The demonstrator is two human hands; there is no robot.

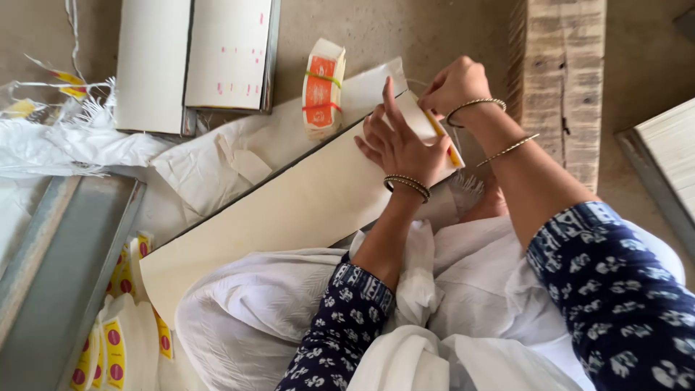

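My left hand (400, 143) lies flat with spread fingers on the far end of a long cream board (289, 210) that rests slantwise over my lap. It presses down a white sheet with a yellow and red edge (433, 130). My right hand (454, 85) pinches the upper edge of that sheet just above the left hand, and a thin string loops by its fingers. Both wrists wear thin metal bangles. A banded bundle of orange and white labels (322, 90) stands just left of my hands.
Two pale boxes (195, 58) lie at the top left. A grey metal tray (58, 282) sits at the left, with yellow and red labels (116, 340) beside it. A wooden block (561, 80) stands at the right, with stacked boards (670, 159) beyond. Crumpled white paper (203, 166) lies under the board.
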